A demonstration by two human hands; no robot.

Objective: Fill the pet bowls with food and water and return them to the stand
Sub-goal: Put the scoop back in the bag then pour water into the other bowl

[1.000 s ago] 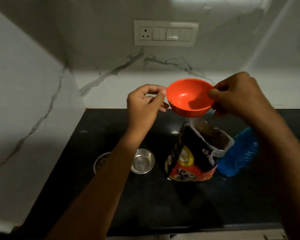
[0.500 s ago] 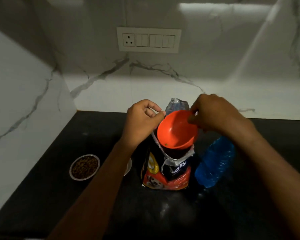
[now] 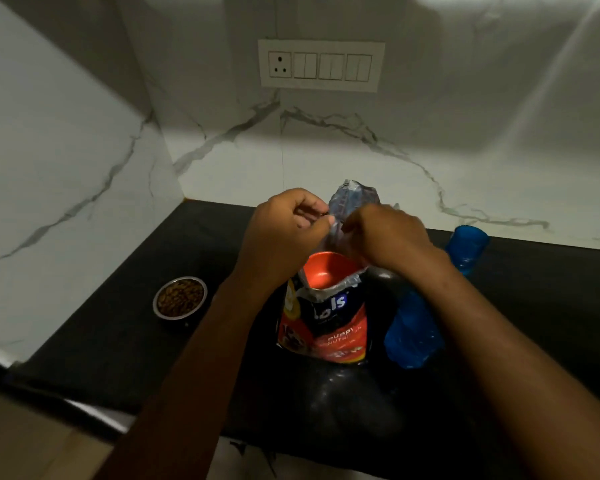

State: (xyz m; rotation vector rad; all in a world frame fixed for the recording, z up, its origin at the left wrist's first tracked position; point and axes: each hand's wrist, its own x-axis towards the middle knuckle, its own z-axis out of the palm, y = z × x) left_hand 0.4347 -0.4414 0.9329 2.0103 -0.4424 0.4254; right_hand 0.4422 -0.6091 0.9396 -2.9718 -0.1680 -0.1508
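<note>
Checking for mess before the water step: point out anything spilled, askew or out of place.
The orange plastic bowl sits inside the open mouth of the red-and-black pet food bag, an odd resting spot. No spilled kibble shows around the round steel bowl.

Dim, noisy frame. Light comes from above: 1 bright band crosses the white grey-veined marble backsplash (image 3: 326, 161), upper wall in shadow. The glossy black stone countertop (image 3: 118, 341) loses nearly all detail. Print on the red-and-black pet food bag (image 3: 326, 327) is soft, partly legible. Wall lines bow at the edges; lower left corner is blurred.
</note>
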